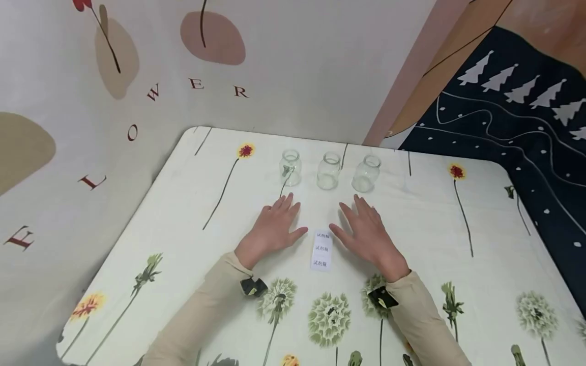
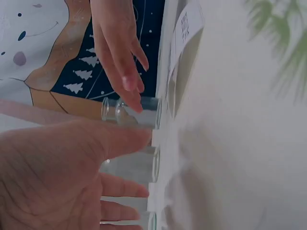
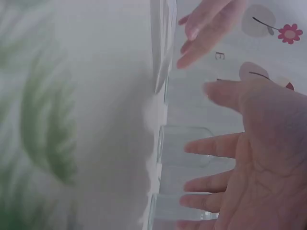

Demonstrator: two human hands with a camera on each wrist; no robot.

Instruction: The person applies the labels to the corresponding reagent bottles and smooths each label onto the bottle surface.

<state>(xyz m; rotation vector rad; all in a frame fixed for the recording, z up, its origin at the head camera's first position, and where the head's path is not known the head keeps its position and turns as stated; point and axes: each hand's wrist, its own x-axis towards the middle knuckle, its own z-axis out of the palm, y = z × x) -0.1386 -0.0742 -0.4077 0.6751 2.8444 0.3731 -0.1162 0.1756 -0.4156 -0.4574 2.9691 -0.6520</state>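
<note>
Loosely spread, the fingers of a person's left hand (image 1: 270, 229) and right hand (image 1: 366, 236) extend over a table (image 1: 403, 218), thumbs held apart. Between them lies a label strip (image 1: 321, 256), printed with three lines of Chinese characters, near the right thumb; part of it curls up from the surface in the left wrist view. Just beyond the fingertips, a left jar (image 1: 290, 170), a middle jar (image 1: 327, 174) and a right jar (image 1: 365, 175), all clear glass, stand upright in a row, slightly apart. Flowers, including dandelions (image 1: 329, 319), pattern the white tabletop. Behind it, a pale backdrop (image 1: 297, 76) lettered FLOWER rises; at right hangs a dark panel (image 1: 458, 109) printed with white trees (image 1: 524, 91).
</note>
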